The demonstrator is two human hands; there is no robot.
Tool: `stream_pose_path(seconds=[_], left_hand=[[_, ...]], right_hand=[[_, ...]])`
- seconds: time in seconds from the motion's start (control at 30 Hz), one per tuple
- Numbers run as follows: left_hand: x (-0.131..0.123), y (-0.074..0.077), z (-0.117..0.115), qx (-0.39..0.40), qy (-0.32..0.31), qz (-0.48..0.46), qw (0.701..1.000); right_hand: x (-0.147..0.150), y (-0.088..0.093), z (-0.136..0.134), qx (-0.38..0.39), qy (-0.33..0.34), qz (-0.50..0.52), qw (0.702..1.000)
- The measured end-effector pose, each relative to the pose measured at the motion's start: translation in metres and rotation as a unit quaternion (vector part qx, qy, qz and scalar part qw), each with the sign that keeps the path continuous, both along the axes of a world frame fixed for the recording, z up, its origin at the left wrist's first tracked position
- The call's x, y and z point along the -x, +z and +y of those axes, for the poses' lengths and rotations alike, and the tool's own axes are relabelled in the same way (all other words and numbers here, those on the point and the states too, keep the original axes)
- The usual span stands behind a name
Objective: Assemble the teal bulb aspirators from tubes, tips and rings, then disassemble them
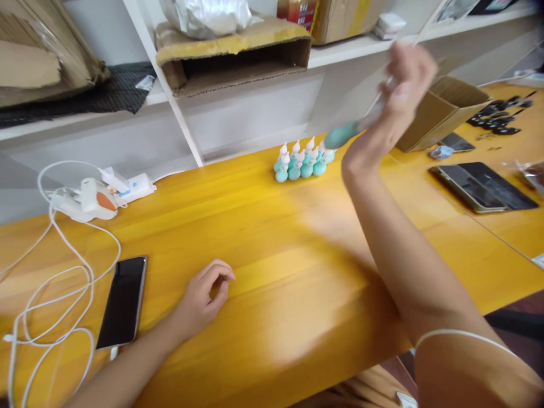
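My right hand (406, 85) is raised above the back of the table, blurred by motion, its fingers closed on a teal-tipped tool (341, 135). The tool's teal end points left, beside a cluster of small teal bottles (306, 168) with white pointed tops, standing upright in rows against the shelf wall. The far end of the tool is hidden in the hand. My left hand (208, 294) rests on the table at the centre left, fingers curled with a gap between fingertips and thumb, holding nothing.
A black phone (123, 303), white cables (91, 277) and a power strip (138, 188) lie at the left. An open cardboard box (437, 116), a tablet (480, 187) and black parts (495, 119) are at the right. A shelf (340, 55) overhangs the back.
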State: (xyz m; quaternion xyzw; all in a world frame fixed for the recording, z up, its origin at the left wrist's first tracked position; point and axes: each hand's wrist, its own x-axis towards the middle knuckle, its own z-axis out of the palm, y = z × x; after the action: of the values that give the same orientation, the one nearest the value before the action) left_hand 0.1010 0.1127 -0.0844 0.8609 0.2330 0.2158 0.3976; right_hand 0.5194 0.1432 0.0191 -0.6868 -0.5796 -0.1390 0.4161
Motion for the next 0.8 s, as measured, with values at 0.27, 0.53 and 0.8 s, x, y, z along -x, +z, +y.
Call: stream_pose_path(seconds=[0.27, 0.53, 0.8], left_hand=[[0.001, -0.009, -0.003, -0.023, 0.137, -0.036, 0.990], [-0.003, -0.004, -0.006, -0.095, 0.123, 0.067, 0.986], [0.000, 0.000, -0.001, -0.086, 0.094, 0.060, 0.990]], right_hand=[[0.207, -0.094, -0.056, 0.140, 0.317, 0.406, 0.846], [0.195, -0.116, -0.065, 0.240, 0.422, 0.397, 0.779], [0.192, -0.122, -0.067, 0.266, 0.455, 0.306, 0.793]])
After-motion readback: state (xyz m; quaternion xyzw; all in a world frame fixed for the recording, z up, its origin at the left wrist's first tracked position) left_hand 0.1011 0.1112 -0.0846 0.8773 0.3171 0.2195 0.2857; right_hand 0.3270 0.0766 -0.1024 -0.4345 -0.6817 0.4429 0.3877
